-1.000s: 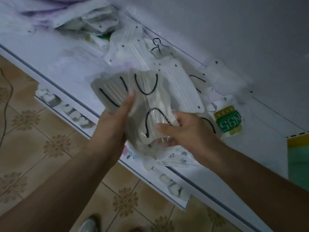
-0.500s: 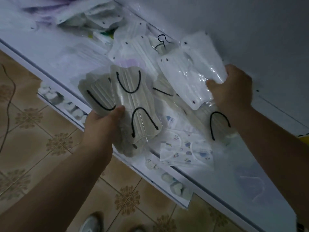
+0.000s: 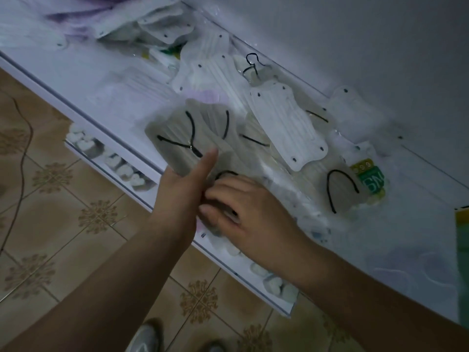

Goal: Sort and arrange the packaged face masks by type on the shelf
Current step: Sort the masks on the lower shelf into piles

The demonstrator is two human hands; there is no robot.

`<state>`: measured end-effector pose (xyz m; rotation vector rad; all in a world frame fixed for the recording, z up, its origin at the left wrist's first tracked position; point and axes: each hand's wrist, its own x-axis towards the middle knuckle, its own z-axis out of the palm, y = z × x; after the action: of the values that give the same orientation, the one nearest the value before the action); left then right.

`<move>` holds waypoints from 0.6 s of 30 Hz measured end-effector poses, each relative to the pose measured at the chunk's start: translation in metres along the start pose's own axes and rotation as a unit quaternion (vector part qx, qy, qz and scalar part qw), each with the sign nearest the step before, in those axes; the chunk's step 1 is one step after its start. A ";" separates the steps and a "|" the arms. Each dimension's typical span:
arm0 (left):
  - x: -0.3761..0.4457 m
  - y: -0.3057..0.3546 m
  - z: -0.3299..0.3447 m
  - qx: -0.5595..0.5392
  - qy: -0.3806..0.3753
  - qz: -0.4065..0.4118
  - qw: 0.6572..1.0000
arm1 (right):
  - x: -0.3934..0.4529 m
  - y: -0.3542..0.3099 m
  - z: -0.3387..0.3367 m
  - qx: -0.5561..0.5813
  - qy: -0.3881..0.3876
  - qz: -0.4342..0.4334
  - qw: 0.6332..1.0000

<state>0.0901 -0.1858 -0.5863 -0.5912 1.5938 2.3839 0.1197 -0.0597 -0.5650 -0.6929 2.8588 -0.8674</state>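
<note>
Two bare hands, mine, meet at the front edge of a white shelf [image 3: 76, 72]. My left hand [image 3: 182, 189] holds a fanned bundle of grey packaged masks [image 3: 187, 138] with black ear loops, my thumb stretched up across the front of the top packet and my fingers hidden behind the bundle. My right hand [image 3: 243, 214] sits just beside it, fingers curled down onto the lower end of the same bundle, where a black loop curves past my knuckles; I cannot tell whether these fingers pinch a packet or only press on it. Beyond my hands, more packets lie loose over the shelf. A white mask packet [image 3: 286, 125] with small dark dots at its corners lies slanted just past the grey bundle. To its right lies another grey mask with a black loop [image 3: 340, 189], and touching that is a packet with a green label [image 3: 373, 176]. Further back toward the wall [image 3: 355, 34] lies a pile of white mask packets [image 3: 210, 69], overlapping one another. Below the shelf edge is a tiled floor [image 3: 63, 219] with brown flower patterns, and my shoe [image 3: 144, 339] shows at the bottom.
</note>
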 end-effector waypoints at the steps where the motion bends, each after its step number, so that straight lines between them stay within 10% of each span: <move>1: 0.006 -0.002 -0.004 0.029 0.046 0.010 0.998 | 0.000 0.004 -0.005 0.000 0.018 0.011 1.000; 4: 0.018 -0.003 -0.016 0.027 0.128 -0.007 0.991 | 0.009 0.048 -0.027 -0.123 0.198 0.094 0.968; 8: 0.016 -0.007 -0.023 0.028 0.125 -0.011 0.992 | 0.017 0.106 -0.039 -0.174 0.188 0.262 0.931; 18: 0.006 -0.002 -0.015 0.006 0.080 -0.034 0.996 | 0.023 0.070 -0.062 -0.021 0.353 0.222 0.909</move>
<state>0.0881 -0.1991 -0.5955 -0.8389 1.6208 2.3289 0.0590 0.0134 -0.5499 0.3757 3.4103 -1.1502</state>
